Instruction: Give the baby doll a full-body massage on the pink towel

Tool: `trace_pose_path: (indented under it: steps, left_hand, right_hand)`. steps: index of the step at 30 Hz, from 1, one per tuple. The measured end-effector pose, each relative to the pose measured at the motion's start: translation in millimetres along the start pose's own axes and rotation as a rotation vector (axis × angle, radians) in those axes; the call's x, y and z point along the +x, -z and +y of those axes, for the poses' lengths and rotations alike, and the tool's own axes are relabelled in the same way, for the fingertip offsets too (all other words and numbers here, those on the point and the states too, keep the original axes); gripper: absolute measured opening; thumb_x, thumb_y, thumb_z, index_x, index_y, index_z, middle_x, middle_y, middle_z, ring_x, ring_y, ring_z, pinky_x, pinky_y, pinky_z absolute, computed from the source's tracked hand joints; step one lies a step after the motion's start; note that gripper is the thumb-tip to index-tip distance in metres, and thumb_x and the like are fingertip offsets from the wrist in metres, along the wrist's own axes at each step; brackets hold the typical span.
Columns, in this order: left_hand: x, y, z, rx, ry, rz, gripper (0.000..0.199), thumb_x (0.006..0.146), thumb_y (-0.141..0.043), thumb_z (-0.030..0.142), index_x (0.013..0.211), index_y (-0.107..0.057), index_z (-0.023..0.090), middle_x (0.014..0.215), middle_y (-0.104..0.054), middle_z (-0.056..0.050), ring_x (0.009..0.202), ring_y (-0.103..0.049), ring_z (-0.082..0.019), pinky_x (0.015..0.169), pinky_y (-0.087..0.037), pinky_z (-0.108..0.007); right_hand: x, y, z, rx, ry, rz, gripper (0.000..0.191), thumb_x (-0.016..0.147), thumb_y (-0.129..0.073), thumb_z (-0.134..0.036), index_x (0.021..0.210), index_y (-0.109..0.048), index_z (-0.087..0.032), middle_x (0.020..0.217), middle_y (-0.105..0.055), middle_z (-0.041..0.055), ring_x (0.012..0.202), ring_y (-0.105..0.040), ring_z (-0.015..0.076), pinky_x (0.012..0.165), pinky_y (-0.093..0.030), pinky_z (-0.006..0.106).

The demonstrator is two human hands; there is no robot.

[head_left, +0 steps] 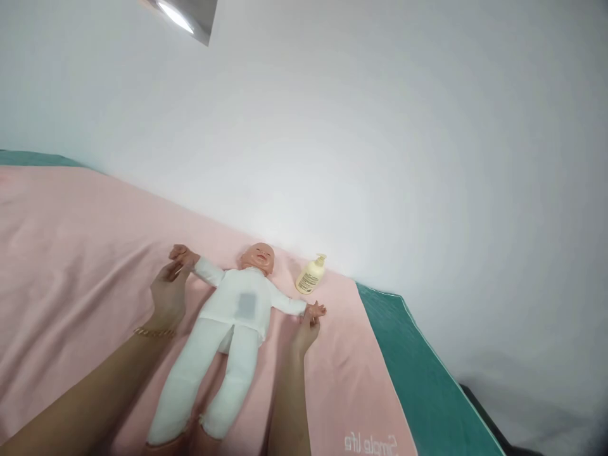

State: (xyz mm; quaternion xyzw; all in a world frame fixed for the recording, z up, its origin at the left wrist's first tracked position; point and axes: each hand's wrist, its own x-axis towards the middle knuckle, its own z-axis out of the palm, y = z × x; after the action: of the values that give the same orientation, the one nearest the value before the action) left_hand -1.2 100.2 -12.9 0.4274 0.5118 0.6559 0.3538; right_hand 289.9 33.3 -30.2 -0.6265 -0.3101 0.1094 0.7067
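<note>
A baby doll (237, 297) with a white cloth body lies on its back, its arms stretched out to both sides. My left hand (168, 294), with a bracelet at the wrist, is closed on the doll's hand at the left. At the right, my right hand (306, 332) grips the doll's other hand from below, near the wrist. A grey patch shows on the doll's chest. Its feet are partly cut off by the lower edge of the view. Beside the doll's head stands a pale yellow pump bottle (310, 277), apart from both hands.
Under the doll is a pink blanket (85, 234) with printed lettering near its lower right. A green sheet (408, 354) shows at the right and far left. A white wall (380, 126) rises behind, with a bright light (175, 17) at the top.
</note>
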Motion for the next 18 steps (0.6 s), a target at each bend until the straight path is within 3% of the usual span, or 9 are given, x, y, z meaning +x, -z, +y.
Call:
trace_pose_path:
  steps: [2, 5, 11, 14, 18]
  left_hand:
    - [-5, -2.5, 4, -0.041, -0.024, -0.051, 0.052, 0.088, -0.063, 0.046, 0.125, -0.057, 0.011, 0.132, -0.062, -0.01, 0.121, -0.058, -0.03, 0.102, -0.051, -0.042]
    - [-17, -5.7, 12, 0.018, -0.128, -0.215, 0.044, 0.084, -0.069, 0.045, 0.117, -0.064, 0.017, 0.124, -0.068, -0.007, 0.115, -0.062, -0.029, 0.099, -0.052, -0.042]
    - [-20, -9.5, 5, 0.295, -0.733, -0.584, 0.024, 0.092, -0.056, 0.038, 0.104, -0.072, 0.024, 0.112, -0.074, -0.005, 0.112, -0.065, -0.024, 0.104, -0.046, -0.043]
    - [-15, -7.4, -2, 0.399, -0.891, -0.648, 0.023, 0.093, -0.054, 0.032, 0.105, -0.073, 0.026, 0.113, -0.074, -0.004, 0.118, -0.063, -0.023, 0.105, -0.043, -0.044]
    - [-15, -2.6, -4, 0.461, -0.998, -0.686, 0.019, 0.093, -0.058, 0.032, 0.104, -0.074, 0.03, 0.115, -0.074, -0.001, 0.123, -0.059, -0.023, 0.105, -0.041, -0.043]
  right_hand:
    - [-16, -8, -12, 0.016, 0.037, 0.045, 0.068, 0.09, -0.045, -0.056, 0.139, -0.039, -0.01, 0.151, -0.04, 0.022, 0.135, -0.048, 0.0243, 0.105, -0.046, 0.039]
    - [-40, -16, -27, -0.003, 0.163, -0.027, 0.058, 0.092, -0.051, -0.049, 0.137, -0.043, -0.013, 0.146, -0.048, 0.019, 0.132, -0.051, 0.0234, 0.108, -0.043, 0.04]
    - [-63, -14, -22, -0.243, 0.612, -0.411, 0.034, 0.093, -0.054, -0.035, 0.123, -0.061, -0.018, 0.123, -0.067, 0.0135, 0.117, -0.061, 0.0242, 0.101, -0.049, 0.044]
    - [-66, -8, -17, -0.327, 0.786, -0.465, 0.034, 0.096, -0.05, -0.026, 0.127, -0.061, -0.022, 0.122, -0.068, 0.0105, 0.118, -0.061, 0.0226, 0.1, -0.049, 0.044]
    - [-69, -6, -18, -0.4, 0.859, -0.524, 0.035, 0.097, -0.048, -0.023, 0.13, -0.061, -0.025, 0.124, -0.069, 0.0081, 0.12, -0.061, 0.0221, 0.102, -0.048, 0.044]
